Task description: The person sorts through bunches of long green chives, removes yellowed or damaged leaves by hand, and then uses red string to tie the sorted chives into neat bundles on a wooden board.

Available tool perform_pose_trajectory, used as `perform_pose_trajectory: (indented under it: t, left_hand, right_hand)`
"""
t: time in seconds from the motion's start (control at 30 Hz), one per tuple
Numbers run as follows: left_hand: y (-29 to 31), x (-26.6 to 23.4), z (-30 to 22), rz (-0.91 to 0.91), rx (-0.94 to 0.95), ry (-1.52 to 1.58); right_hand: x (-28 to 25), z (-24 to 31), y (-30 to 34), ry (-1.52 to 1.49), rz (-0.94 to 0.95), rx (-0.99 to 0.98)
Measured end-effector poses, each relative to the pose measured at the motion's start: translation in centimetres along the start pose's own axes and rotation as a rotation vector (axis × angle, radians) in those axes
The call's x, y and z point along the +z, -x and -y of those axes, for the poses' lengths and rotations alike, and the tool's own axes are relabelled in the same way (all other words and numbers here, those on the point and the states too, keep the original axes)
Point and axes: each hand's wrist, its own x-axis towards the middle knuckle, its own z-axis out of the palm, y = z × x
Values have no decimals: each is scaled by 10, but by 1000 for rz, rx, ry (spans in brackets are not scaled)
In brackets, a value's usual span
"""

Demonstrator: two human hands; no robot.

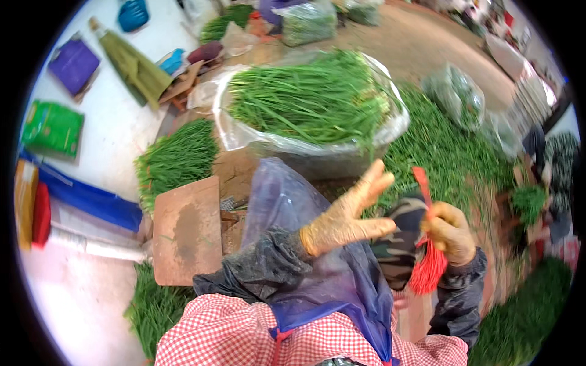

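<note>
My left hand, in a yellowed rubber glove, is held out over my lap with its thumb and fingers spread and nothing in it. My right hand, gloved the same way, is closed on a bundle of red ties. The strands hang below the fist, and a flat red end sticks up above it. Beyond my hands, a heap of green chives fills a large tub lined with clear plastic. A blue see-through apron covers my legs.
A small wooden board stands left of my knee. Bunched chives lie behind it, and loose greens spread on the floor right of the tub. Filled plastic bags stand farther off. Coloured bags hang on the left wall.
</note>
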Motion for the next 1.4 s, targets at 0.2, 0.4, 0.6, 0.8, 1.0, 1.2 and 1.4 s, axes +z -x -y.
perform_pose_trajectory:
  t: [0.2,0.4,0.6,0.8,1.0,1.2,1.4]
  left_hand:
    - [105,-44,-53,-381,-166,-38]
    - [236,-128,-46,-1015,-192,-79]
    - [401,-270,19,-1359,-430,15]
    - [346,-282,-49,-1495,-953,-1549]
    - [144,-380,-118,-1202,-28,-1864]
    - [-13,-484,-95,-920,-419,-1677]
    - [18,-652,-66,-999,-334,-723]
  right_hand:
    - [205,33,-89,404,391,-382]
    - [307,-12,-146,728,595,-517]
    - [272,-19,-251,840,291,-708]
    - [221,44,-375,1188,-42,-1103]
    - [213,65,-479,1625,-74,-813]
    - [229,56,-539,1621,106,-766]
    - [207,41,-618,1135,174,-591]
